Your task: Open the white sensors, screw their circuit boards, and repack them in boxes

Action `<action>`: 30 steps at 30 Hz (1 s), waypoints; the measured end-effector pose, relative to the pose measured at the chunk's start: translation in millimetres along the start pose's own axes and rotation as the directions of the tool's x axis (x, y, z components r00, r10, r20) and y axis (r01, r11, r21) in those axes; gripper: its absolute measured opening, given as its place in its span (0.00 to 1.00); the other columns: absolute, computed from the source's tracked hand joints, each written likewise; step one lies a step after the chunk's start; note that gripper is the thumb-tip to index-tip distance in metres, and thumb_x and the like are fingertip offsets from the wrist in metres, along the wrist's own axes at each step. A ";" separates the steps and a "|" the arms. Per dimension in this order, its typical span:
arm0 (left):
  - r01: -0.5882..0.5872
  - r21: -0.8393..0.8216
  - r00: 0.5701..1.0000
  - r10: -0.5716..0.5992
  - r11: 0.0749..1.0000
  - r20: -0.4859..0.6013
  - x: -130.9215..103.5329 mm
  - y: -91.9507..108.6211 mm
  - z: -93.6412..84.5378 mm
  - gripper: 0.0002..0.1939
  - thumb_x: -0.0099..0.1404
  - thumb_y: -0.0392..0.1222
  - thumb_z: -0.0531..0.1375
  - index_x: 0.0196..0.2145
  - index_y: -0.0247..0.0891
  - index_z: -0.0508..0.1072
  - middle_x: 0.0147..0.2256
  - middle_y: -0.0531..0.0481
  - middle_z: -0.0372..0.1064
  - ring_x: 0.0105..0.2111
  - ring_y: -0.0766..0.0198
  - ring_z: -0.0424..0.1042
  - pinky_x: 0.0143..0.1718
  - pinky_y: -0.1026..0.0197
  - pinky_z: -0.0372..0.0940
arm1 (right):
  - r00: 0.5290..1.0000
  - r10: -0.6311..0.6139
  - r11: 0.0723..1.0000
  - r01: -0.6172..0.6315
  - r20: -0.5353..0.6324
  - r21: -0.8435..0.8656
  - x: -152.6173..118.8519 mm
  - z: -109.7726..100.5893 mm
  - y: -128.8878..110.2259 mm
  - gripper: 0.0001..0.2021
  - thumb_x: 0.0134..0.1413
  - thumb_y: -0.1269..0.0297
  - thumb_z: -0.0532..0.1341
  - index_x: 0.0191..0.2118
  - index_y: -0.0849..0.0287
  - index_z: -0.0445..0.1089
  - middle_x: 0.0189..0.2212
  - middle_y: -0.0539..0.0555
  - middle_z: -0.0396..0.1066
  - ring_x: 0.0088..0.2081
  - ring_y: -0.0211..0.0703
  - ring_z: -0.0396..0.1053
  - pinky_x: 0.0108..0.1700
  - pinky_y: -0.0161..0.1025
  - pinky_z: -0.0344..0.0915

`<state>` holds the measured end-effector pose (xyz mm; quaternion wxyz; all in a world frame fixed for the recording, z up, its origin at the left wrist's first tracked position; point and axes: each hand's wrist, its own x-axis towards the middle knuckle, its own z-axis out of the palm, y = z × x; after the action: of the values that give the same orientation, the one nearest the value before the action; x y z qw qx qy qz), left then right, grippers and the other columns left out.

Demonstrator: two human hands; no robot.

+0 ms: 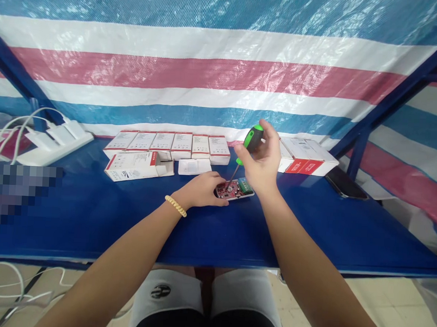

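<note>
On the blue table lies a small white-cased device [233, 189], its red circuit board and a green part at its right end exposed. My left hand [204, 189] grips the device's left end between thumb and fingers. In my right hand [265, 161] is a screwdriver [254, 139] with a green and black handle, tilted, its thin shaft pointing down to the board. Whether the tip sits in a screw is too small to tell. Just behind the device rests a white plastic cover [195, 166].
Several white and red boxes [161, 143] stand in a row at the back, with an open box [140, 166] before them. More boxes [306, 157] and a black phone [346, 183] are on the right. A power strip [55, 143] with plugged-in chargers sits at the left.
</note>
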<state>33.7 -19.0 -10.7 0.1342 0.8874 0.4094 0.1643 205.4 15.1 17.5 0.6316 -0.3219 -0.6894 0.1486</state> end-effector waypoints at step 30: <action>-0.002 0.012 1.000 0.002 1.000 0.008 0.4 0.6 -0.5 0.26 0.57 0.57 0.66 0.45 0.34 0.77 0.41 0.42 0.71 0.40 0.53 0.71 0.43 0.54 0.66 | 0.999 -0.033 0.994 0.034 0.016 -0.107 -0.3 -2.5 2.5 0.38 0.61 0.48 0.58 0.71 0.41 0.41 0.64 0.56 0.59 0.56 0.56 0.69 0.52 0.59 0.73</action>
<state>34.2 -19.0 -9.9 0.1305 0.8892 0.4090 0.1583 208.4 16.2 16.1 0.6110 -0.3426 -0.7062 0.1031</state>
